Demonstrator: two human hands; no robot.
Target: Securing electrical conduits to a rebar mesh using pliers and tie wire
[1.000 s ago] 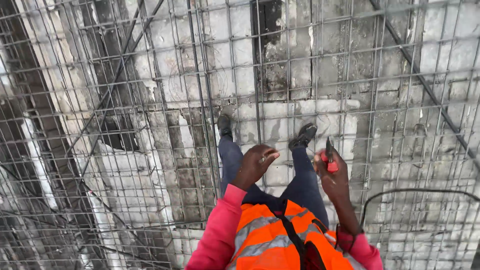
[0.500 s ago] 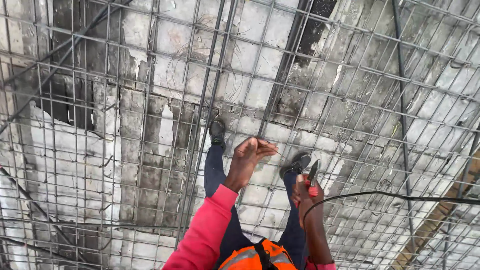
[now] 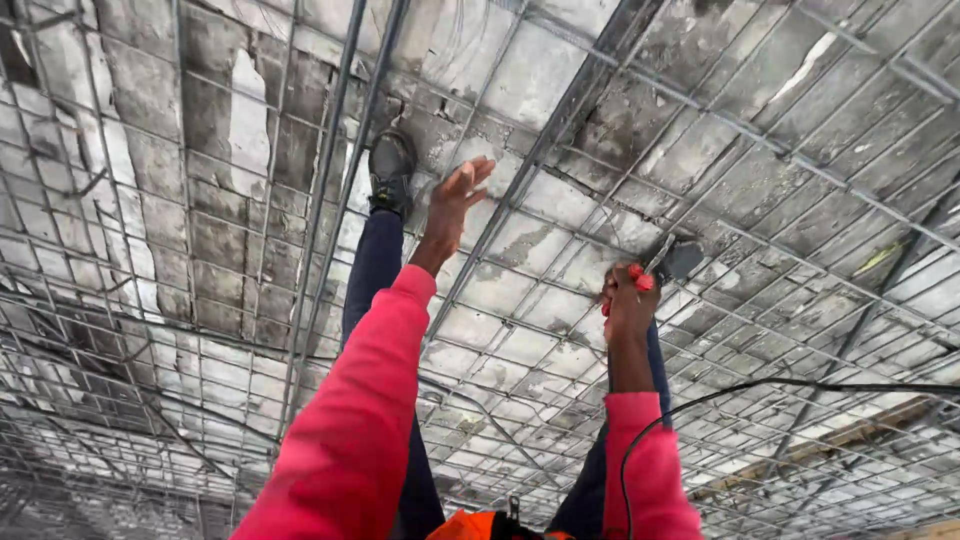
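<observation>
1. We count two hands, two pink sleeves, two dark boots, one red-handled tool (image 3: 640, 281) and one black cable (image 3: 790, 384); the bars of the rebar mesh (image 3: 250, 300) are too many to count.
2. The mesh is our landmark: it spreads to every edge of the view, lying over weathered grey boards (image 3: 560, 70) below it.
3. Open room is only the square gaps between the bars; the left boot (image 3: 390, 170) stands on the mesh, and the right boot (image 3: 682, 260) is half hidden just beyond the tool.
4. Our left hand (image 3: 455, 200) reaches out above the mesh, fingers spread and loose, holding nothing, just right of the left boot.
5. Our right hand (image 3: 628, 305) is raised above the mesh and clenched around the red-handled tool, whose red end shows above the knuckles.
6. The two hands are well apart.
7. The black cable arcs over the mesh from the right edge to the right sleeve (image 3: 650, 470).
</observation>
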